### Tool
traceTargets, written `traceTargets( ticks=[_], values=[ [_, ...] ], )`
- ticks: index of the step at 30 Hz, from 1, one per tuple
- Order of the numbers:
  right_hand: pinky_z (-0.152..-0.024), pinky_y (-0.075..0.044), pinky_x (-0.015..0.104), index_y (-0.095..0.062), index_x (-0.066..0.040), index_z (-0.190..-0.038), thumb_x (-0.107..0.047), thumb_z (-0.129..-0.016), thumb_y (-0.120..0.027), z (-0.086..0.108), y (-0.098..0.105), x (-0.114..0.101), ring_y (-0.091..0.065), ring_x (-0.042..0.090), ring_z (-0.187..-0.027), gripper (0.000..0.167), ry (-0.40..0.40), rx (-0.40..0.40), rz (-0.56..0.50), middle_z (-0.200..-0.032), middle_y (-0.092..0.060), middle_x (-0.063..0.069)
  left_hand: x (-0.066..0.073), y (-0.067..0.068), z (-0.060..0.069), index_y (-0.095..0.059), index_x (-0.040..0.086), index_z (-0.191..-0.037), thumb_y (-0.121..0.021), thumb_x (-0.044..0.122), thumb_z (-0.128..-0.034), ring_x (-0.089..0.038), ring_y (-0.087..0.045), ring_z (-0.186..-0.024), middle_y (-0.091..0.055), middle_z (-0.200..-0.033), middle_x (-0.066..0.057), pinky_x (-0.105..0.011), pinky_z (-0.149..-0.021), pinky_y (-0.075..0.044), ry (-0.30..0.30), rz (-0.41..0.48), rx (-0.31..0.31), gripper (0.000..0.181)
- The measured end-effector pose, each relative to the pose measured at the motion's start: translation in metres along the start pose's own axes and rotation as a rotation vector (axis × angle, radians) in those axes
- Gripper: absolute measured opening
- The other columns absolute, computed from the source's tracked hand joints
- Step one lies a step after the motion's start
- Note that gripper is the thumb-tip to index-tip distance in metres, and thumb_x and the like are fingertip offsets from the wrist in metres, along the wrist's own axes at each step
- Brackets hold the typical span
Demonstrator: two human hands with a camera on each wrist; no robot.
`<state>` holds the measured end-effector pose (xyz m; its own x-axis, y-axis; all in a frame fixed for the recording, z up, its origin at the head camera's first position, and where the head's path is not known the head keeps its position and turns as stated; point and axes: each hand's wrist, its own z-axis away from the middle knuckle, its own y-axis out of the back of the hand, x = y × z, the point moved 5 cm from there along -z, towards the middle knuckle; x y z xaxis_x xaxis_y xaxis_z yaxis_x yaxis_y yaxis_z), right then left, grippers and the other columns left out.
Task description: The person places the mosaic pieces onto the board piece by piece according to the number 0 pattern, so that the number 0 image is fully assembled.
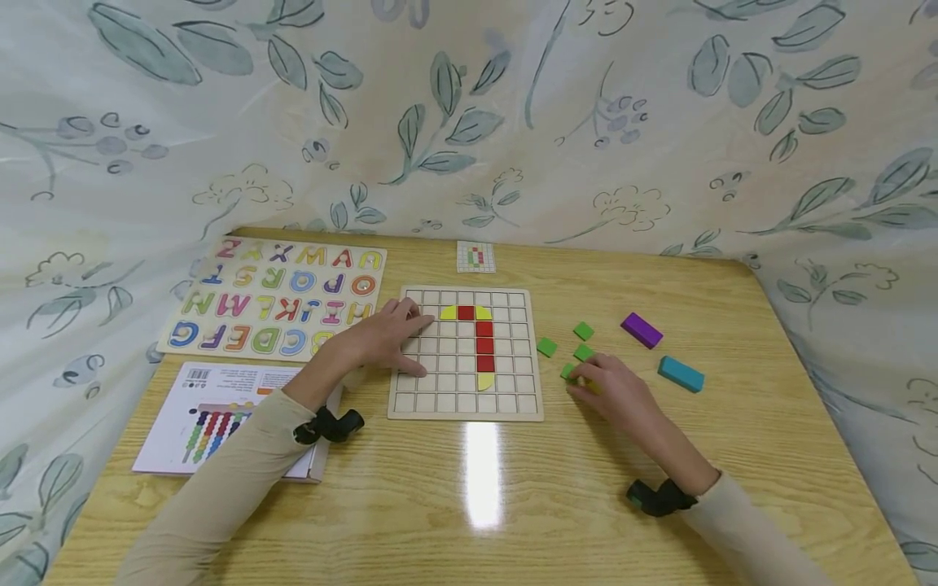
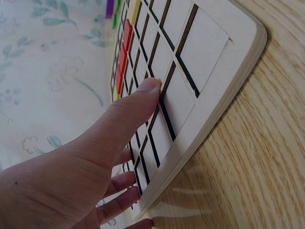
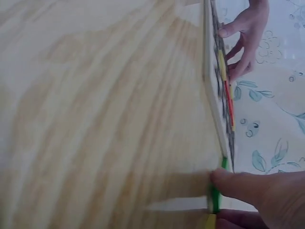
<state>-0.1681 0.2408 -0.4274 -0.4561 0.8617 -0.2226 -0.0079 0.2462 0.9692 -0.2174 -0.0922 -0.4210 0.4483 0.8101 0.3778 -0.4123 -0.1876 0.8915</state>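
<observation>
A wooden grid board (image 1: 428, 404) lies in the middle of the table. Red square tiles (image 1: 484, 346) and yellow rounded pieces (image 1: 485, 381) form a hook shape on it. My left hand (image 1: 384, 335) rests on the board's left side, fingers spread; the left wrist view has its thumb (image 2: 150, 88) flat on the cells. Right of the board, my right hand (image 1: 614, 392) pinches a green square tile (image 1: 567, 371) at its fingertips. Part of a yellow piece (image 1: 592, 387) shows under that hand, mostly hidden. More green tiles (image 1: 546, 347) lie close by.
Purple (image 1: 642, 330) and blue (image 1: 681, 373) blocks lie at the right. Behind the board is a small pattern card (image 1: 476, 256). An alphabet puzzle board (image 1: 274, 297) and a white box (image 1: 168, 431) occupy the left. Patterned cloth (image 1: 469, 122) hangs beyond the table.
</observation>
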Motion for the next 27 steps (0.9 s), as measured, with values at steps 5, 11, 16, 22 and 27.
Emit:
traceTargets(
  ticks=[5,11,16,22,27],
  values=[
    [-0.061,-0.047,0.029,-0.074,-0.013,-0.088,-0.015,-0.079,-0.079,-0.005,-0.002,-0.001,-0.056,0.015,-0.074,0.010,0.026,0.048,0.016,-0.082,-0.062,0.002,0.000,-0.001,0.000,-0.038,0.009,-0.149,-0.075,0.049,-0.0801,-0.029,-0.036,-0.120,-0.038,-0.137,-0.015,-0.047,-0.099,-0.042,-0.003,-0.001,0.003,0.088],
    [-0.062,-0.048,0.026,-0.076,-0.013,-0.100,-0.015,-0.079,-0.079,-0.014,0.010,-0.035,-0.056,0.013,-0.077,0.022,0.220,0.108,-0.069,-0.092,-0.064,0.004,-0.001,-0.001,-0.001,-0.038,0.010,-0.149,-0.075,0.049,-0.0797,-0.029,-0.036,-0.121,-0.038,-0.137,-0.015,-0.047,-0.099,-0.042,-0.005,-0.001,0.005,0.088],
    [-0.064,-0.049,0.022,-0.076,-0.017,-0.102,-0.020,-0.078,-0.081,-0.029,0.004,-0.079,-0.057,0.012,-0.081,0.025,0.401,0.099,-0.037,-0.094,-0.066,0.000,-0.002,0.000,-0.001,-0.038,0.010,-0.149,-0.075,0.050,-0.0794,-0.029,-0.035,-0.121,-0.038,-0.137,-0.014,-0.046,-0.099,-0.043,-0.009,-0.011,0.011,0.088],
    [-0.068,-0.049,0.022,-0.075,-0.018,-0.104,-0.022,-0.081,-0.078,-0.050,-0.012,-0.113,-0.060,0.013,-0.084,0.023,0.542,0.073,-0.005,-0.095,-0.069,-0.002,-0.001,0.000,0.000,-0.038,0.009,-0.149,-0.075,0.050,-0.0798,-0.029,-0.036,-0.121,-0.039,-0.137,-0.015,-0.046,-0.099,-0.043,-0.018,-0.012,0.017,0.088],
    [-0.072,-0.050,0.022,-0.074,-0.018,-0.104,-0.022,-0.084,-0.076,-0.058,-0.023,-0.123,-0.059,0.013,-0.087,0.021,0.556,0.015,-0.003,-0.097,-0.067,-0.002,-0.002,-0.002,0.000,-0.038,0.009,-0.149,-0.074,0.051,-0.0799,-0.029,-0.036,-0.120,-0.039,-0.136,-0.014,-0.045,-0.099,-0.043,-0.018,-0.020,0.013,0.088]
  ],
)
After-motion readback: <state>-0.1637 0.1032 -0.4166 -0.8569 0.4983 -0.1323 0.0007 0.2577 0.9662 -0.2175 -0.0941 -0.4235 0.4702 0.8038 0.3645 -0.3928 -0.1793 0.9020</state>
